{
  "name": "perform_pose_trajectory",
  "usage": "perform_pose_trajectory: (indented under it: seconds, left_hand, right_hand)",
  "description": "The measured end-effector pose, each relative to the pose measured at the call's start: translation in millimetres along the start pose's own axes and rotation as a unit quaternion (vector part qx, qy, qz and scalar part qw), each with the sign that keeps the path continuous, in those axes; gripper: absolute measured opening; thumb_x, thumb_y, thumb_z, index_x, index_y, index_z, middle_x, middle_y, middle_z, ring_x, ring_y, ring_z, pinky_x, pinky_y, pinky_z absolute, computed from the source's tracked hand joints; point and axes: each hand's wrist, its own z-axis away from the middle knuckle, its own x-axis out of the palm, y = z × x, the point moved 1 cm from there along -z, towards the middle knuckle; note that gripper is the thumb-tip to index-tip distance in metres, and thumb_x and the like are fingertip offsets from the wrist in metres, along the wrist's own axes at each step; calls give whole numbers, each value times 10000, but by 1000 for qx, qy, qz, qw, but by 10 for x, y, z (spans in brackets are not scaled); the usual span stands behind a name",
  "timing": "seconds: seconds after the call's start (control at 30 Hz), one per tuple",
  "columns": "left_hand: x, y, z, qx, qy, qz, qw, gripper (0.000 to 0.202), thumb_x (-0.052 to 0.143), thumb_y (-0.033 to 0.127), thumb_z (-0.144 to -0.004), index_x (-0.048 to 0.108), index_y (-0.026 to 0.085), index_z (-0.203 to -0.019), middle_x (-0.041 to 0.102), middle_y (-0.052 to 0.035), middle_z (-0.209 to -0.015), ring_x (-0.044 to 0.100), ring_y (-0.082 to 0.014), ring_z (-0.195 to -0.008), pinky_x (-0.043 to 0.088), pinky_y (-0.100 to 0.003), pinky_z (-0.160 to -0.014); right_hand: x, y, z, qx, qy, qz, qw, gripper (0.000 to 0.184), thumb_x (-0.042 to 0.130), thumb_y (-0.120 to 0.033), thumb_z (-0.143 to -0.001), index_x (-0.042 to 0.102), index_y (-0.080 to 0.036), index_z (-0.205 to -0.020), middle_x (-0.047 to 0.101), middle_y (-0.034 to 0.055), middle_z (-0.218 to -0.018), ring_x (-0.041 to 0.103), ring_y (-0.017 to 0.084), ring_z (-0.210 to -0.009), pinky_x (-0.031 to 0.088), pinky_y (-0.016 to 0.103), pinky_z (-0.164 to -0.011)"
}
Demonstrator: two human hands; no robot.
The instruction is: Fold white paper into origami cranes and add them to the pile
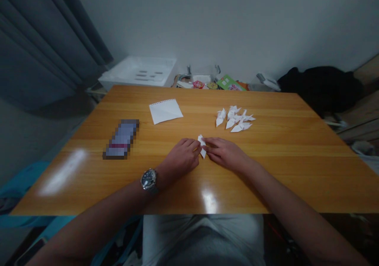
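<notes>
A small piece of folded white paper [203,152], narrow and pointed toward me, lies at the middle of the wooden table. My left hand [186,154], with a metal watch on its wrist, has its fingers closed at the paper's left edge. From the other side, my right hand [223,150] grips the right edge with thumb and fingers, its fingers fairly straight. Parts of the paper are hidden under the fingertips. Beyond my right hand sits a group of several folded paper cranes [237,119]. A flat white sheet [166,111] with a perforated top edge rests farther back on the left.
A phone-like device [121,138], blurred out, lies on the left of the wooden table [281,139]. Behind the table's far edge are a white foam box [142,66], a green booklet [229,83] and other small items. Dark cloth [319,86] is heaped at the back right.
</notes>
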Motion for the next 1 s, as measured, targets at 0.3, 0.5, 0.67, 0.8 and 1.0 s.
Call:
perform_pose_trajectory:
  seconds: [0.3, 0.5, 0.67, 0.8, 1.0]
  left_hand:
    - [10, -91, 4, -35, 36, 23, 998, 389, 530, 242, -964, 603, 135, -1331, 618, -154, -1278, 563, -298, -1181, 440, -455, -1037]
    - [-17, -103, 8, -42, 45, 45, 997, 416, 554, 181, -925, 612, 160, -1337, 642, -131, -1265, 594, -285, -1144, 475, -443, -1020]
    - [38, -93, 19, -51, 53, 44, 996, 369, 535, 296, -995, 618, 150, -1324, 661, -129, -1274, 621, -284, -1134, 508, -442, -995]
    - [83, -139, 7, -63, 46, 40, 996, 341, 512, 345, -1026, 656, 133, -1252, 681, -121, -1259, 638, -280, -1115, 526, -430, -981]
    - [102, -190, -6, -69, 47, 60, 995, 289, 528, 326, -1023, 668, 152, -1207, 692, -109, -1236, 636, -264, -1113, 514, -415, -1001]
  right_hand:
    - [15, 83, 9, 4, -13, 35, 999, 393, 562, -243, -992, 631, -253, -1378, 596, 109, -1463, 570, 291, -1337, 452, 540, -1131]
    - [31, 42, -4, 26, -16, 78, 997, 442, 558, -302, -1003, 560, -282, -1444, 586, 116, -1463, 514, 315, -1375, 399, 575, -1150]
    - [36, 19, -23, 24, -11, 87, 996, 439, 554, -292, -1005, 557, -248, -1441, 605, 130, -1429, 533, 307, -1347, 417, 541, -1136]
    - [19, 15, -45, 11, -1, 94, 996, 365, 520, -305, -1030, 613, -196, -1365, 676, 118, -1331, 610, 283, -1238, 447, 503, -1103]
    - [39, 15, -46, 9, 37, 72, 997, 310, 522, -284, -1030, 674, -193, -1284, 696, 119, -1283, 637, 276, -1182, 517, 457, -1017]
